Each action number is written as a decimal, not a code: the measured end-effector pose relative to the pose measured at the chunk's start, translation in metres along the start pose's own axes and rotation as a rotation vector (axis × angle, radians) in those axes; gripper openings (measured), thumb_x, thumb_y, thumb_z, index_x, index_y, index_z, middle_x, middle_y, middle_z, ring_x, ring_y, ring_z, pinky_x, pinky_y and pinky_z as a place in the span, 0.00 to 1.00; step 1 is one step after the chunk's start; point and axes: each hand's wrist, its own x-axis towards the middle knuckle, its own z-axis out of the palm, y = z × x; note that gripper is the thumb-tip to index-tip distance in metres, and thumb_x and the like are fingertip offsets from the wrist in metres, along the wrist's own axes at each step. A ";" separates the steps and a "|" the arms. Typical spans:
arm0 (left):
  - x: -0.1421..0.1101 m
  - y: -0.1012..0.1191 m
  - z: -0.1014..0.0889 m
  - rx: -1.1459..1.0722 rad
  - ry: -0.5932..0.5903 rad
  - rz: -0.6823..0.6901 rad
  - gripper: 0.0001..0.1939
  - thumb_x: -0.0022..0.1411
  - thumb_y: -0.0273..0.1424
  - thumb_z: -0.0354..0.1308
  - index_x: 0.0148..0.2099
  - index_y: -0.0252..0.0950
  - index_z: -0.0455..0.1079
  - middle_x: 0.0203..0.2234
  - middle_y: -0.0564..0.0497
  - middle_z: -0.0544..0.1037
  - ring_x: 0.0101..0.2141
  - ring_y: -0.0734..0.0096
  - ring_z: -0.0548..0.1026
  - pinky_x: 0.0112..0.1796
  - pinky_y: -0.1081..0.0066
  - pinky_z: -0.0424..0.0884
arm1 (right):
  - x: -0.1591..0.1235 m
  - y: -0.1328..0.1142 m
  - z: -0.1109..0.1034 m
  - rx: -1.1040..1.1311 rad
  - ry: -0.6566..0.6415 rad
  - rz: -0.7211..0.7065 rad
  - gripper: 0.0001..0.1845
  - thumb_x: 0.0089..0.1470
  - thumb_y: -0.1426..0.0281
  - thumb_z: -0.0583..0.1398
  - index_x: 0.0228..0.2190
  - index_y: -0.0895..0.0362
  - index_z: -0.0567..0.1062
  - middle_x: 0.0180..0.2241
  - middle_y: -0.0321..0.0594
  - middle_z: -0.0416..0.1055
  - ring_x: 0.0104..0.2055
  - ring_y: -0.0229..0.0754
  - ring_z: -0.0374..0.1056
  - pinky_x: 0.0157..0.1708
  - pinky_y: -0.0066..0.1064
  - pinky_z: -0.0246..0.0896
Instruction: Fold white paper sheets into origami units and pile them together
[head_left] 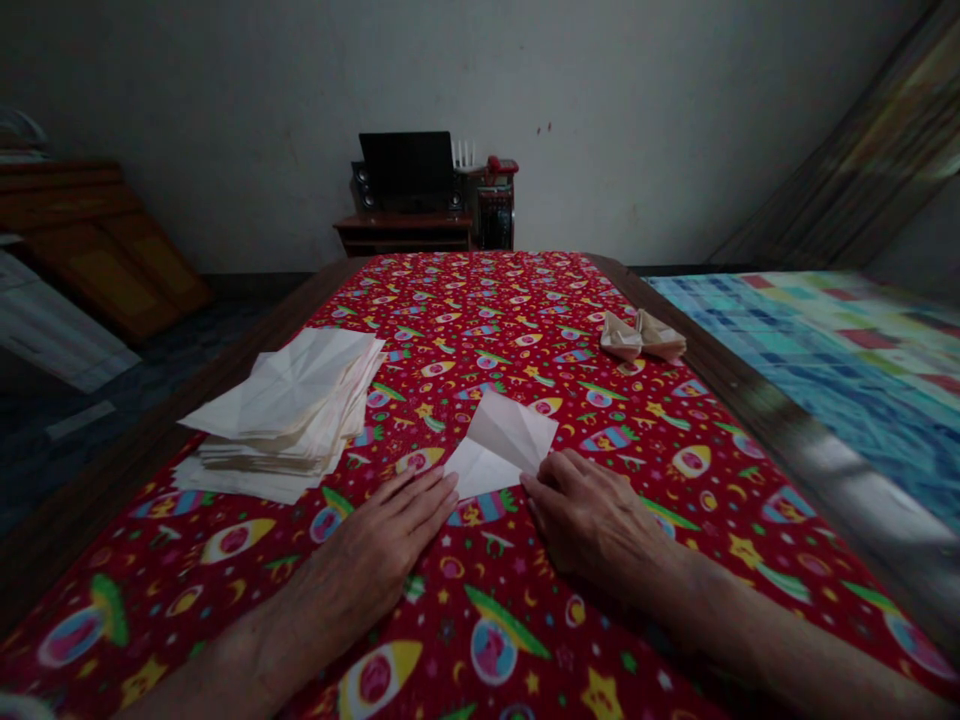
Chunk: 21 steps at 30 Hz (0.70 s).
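Now your left hand (382, 535) and right hand (592, 520) lie flat and open, fingertips just touching a folded paper sheet (495, 445), a creased paper stack (285, 400) nearby.

This is a domestic room. Identifying features: a checked bedcover (817, 370) at 3 o'clock, a wooden cabinet (97, 240) at 10 o'clock, and a monitor (406, 170) with speakers (365, 186) on a low wooden stand (403, 232) at 12 o'clock.
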 end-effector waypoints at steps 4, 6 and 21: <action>0.000 -0.010 -0.002 -0.050 0.039 0.033 0.27 0.57 0.15 0.41 0.55 0.32 0.65 0.55 0.44 0.69 0.56 0.62 0.64 0.54 0.56 0.65 | 0.000 0.000 -0.001 0.001 0.005 0.002 0.07 0.57 0.73 0.53 0.34 0.56 0.70 0.31 0.41 0.64 0.30 0.40 0.56 0.27 0.32 0.47; 0.005 -0.012 -0.004 -0.091 0.062 0.031 0.24 0.59 0.16 0.41 0.53 0.33 0.68 0.52 0.45 0.71 0.55 0.62 0.66 0.54 0.54 0.64 | -0.001 0.000 -0.001 0.007 0.002 -0.005 0.07 0.57 0.74 0.53 0.34 0.57 0.71 0.31 0.41 0.64 0.30 0.39 0.56 0.27 0.32 0.48; 0.038 0.011 -0.005 -0.156 -0.015 0.020 0.24 0.63 0.25 0.48 0.61 0.36 0.58 0.58 0.47 0.65 0.57 0.65 0.62 0.59 0.57 0.54 | 0.000 0.006 0.007 0.056 -0.004 0.002 0.07 0.59 0.71 0.53 0.36 0.54 0.71 0.31 0.39 0.64 0.31 0.37 0.58 0.28 0.29 0.49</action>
